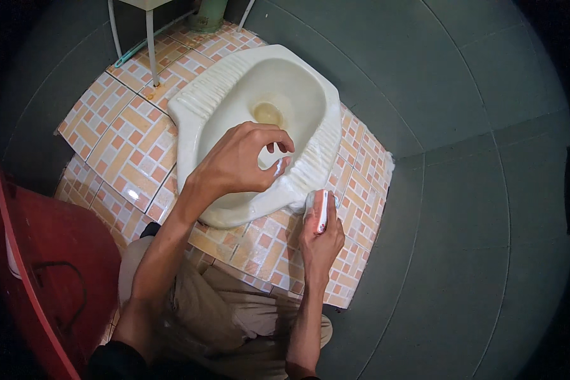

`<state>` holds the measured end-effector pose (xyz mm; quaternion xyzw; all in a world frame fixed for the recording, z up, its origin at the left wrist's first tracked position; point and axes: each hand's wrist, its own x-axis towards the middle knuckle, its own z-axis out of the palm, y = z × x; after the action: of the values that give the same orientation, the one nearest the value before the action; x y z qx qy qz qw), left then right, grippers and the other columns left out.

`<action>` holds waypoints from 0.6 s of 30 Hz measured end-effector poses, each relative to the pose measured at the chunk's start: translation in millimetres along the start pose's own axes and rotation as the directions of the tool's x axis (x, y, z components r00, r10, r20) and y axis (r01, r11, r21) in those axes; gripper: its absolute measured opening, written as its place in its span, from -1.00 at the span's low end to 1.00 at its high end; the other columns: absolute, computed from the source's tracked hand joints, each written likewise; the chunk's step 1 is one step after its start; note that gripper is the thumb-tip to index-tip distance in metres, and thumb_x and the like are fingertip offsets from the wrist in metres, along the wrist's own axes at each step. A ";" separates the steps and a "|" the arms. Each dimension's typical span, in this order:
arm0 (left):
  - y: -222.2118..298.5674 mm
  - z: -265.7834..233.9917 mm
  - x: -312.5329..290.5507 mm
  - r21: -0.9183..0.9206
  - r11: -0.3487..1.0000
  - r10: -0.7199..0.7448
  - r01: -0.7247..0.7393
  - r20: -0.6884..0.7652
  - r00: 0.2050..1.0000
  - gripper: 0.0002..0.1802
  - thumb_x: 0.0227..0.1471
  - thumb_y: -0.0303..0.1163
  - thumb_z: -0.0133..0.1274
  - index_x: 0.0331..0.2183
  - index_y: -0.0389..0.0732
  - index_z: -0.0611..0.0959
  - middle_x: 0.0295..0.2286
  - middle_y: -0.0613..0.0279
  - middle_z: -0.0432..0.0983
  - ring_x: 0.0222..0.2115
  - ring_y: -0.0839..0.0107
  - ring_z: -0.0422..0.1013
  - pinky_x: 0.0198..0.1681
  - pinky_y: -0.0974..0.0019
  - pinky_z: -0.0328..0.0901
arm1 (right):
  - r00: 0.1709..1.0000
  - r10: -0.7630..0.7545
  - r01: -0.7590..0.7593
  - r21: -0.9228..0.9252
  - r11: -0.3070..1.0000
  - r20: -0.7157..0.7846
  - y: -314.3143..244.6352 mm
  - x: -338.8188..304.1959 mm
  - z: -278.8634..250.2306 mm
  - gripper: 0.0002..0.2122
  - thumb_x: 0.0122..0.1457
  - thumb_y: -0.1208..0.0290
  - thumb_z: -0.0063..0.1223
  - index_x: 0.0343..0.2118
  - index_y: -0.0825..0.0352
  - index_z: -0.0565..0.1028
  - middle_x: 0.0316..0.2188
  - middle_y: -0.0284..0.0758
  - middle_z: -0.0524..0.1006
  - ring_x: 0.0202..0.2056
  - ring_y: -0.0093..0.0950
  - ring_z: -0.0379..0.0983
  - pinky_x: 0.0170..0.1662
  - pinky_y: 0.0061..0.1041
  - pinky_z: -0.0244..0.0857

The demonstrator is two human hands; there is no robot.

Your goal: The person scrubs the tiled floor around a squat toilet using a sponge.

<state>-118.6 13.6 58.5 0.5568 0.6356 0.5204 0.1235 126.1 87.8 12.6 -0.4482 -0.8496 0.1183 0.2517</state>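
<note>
A white squat toilet (259, 208) with ribbed foot rests is set in the tiled floor in front of me. My right hand (322, 237) grips a red-and-white scrub brush (323, 209) at the toilet's near right corner. Its underside is mostly hidden, with some white foam beside it. Over the bowl, my left hand (244, 158) hovers with curved fingers apart from the thumb, holding nothing. A smear of white foam shows on the thumb. Yellowish water (268, 114) stands in the drain hole.
A large red tub (63, 272) with a dark handle stands at my left. Thin stand legs (151, 47), a green pipe (209, 14) and a turquoise stick (130, 54) are at the far left. Grey-green tiled walls (462, 158) close in on the right.
</note>
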 end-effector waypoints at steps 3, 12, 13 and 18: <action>0.8 1.6 0.0 -0.005 1.000 -0.003 0.003 0.010 1.000 -0.84 0.01 -0.42 0.25 -0.30 -0.24 0.72 -0.33 0.14 0.68 -0.34 0.23 0.56 -0.11 0.20 0.41 | 0.999 -0.048 0.048 -0.043 0.998 -0.009 -11.7 8.1 8.0 -0.45 0.19 0.33 0.16 0.28 0.25 0.42 -0.28 0.20 0.58 -0.29 0.10 0.59 -0.22 -0.05 0.46; -1.9 -1.4 -2.4 0.034 0.999 0.011 -0.011 0.003 1.000 -0.82 0.01 -0.41 0.25 -0.28 -0.22 0.72 -0.31 0.15 0.68 -0.33 0.24 0.56 -0.08 0.21 0.39 | 0.992 -0.088 0.089 -0.001 0.996 0.094 -66.3 26.6 32.2 -0.46 0.19 0.27 0.13 0.27 0.18 0.43 -0.40 0.12 0.52 -0.43 0.04 0.58 -0.39 -0.07 0.47; -0.4 -1.7 -2.0 0.037 0.999 0.006 -0.007 0.003 1.000 -0.81 0.01 -0.40 0.25 -0.28 -0.22 0.72 -0.30 0.15 0.68 -0.33 0.24 0.56 -0.07 0.21 0.39 | 0.990 -0.090 0.092 -0.014 0.996 0.109 -67.7 28.2 31.6 -0.46 0.19 0.27 0.13 0.27 0.18 0.43 -0.40 0.11 0.52 -0.43 0.04 0.58 -0.39 -0.08 0.47; -2.5 3.7 1.8 0.023 1.000 0.008 -0.008 0.019 1.000 -0.82 0.01 -0.41 0.24 -0.28 -0.22 0.72 -0.30 0.15 0.68 -0.33 0.24 0.56 -0.07 0.20 0.39 | 0.991 -0.090 0.091 -0.003 0.996 0.095 -46.2 26.4 18.5 -0.47 0.20 0.28 0.14 0.27 0.17 0.44 -0.35 0.13 0.55 -0.35 0.05 0.59 -0.30 -0.06 0.47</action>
<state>-118.0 17.5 55.7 0.5655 0.6381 0.5083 0.1211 71.3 83.6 25.2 -0.4040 -0.8805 0.1250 0.2144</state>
